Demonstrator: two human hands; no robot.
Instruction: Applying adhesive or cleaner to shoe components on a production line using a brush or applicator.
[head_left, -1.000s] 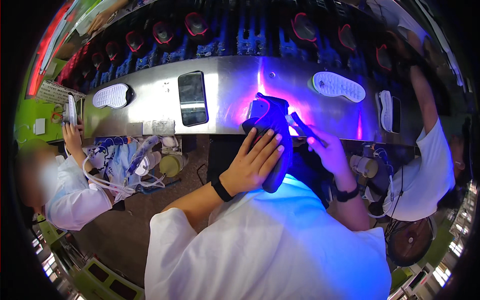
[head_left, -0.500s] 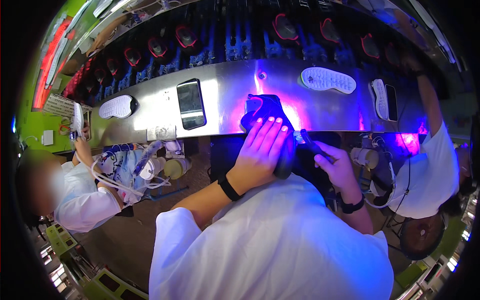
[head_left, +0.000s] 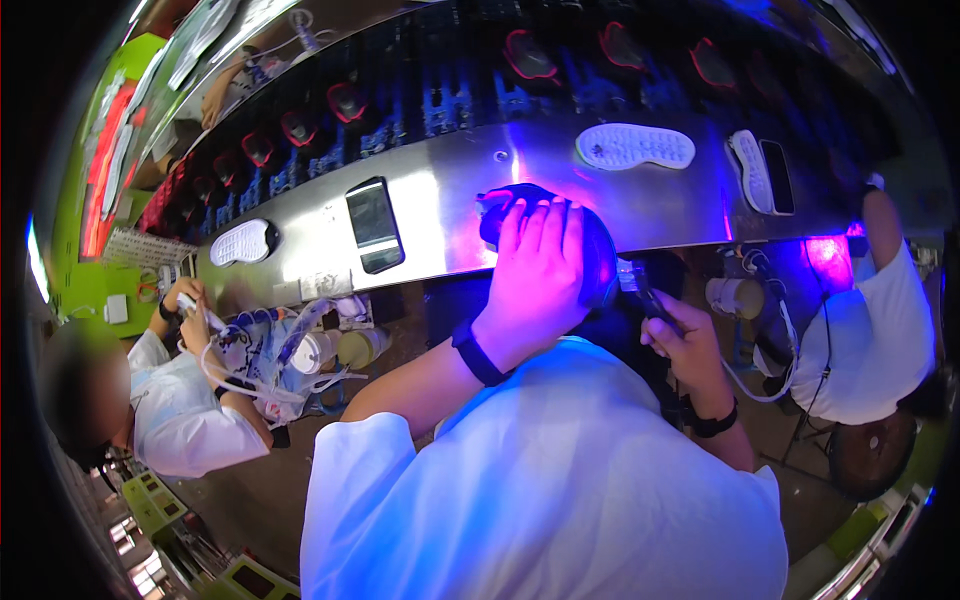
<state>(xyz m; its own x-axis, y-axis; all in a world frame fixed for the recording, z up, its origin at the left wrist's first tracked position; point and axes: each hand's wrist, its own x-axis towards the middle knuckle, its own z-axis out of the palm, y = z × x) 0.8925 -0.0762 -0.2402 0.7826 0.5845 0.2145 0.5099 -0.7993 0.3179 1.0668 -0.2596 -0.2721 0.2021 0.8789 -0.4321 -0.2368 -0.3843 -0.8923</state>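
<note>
Under blue and magenta light, my left hand [head_left: 538, 265] lies over the top of a dark shoe [head_left: 601, 248], its fingers bent across it and gripping it. The shoe is at the bench's near edge, partly hidden by that hand. My right hand [head_left: 690, 345] is closed round the dark handle of a brush [head_left: 645, 292]. The brush's pale bristles point at the shoe's right side, touching it or very near; I cannot tell which.
On the metal bench [head_left: 430, 225] lie a phone [head_left: 374, 225] and white soles [head_left: 636, 147] [head_left: 244, 242]. Behind runs a rack of dark shoes with red-lit rims [head_left: 530, 55]. People sit on both sides; white tubes [head_left: 250, 375] and tubs [head_left: 735, 297] stand near them.
My left hand and the shoe have tilted over, the shoe's rounded side now turning toward the brush. My right hand with the brush has shifted slightly right. The whole view has also turned a little.
</note>
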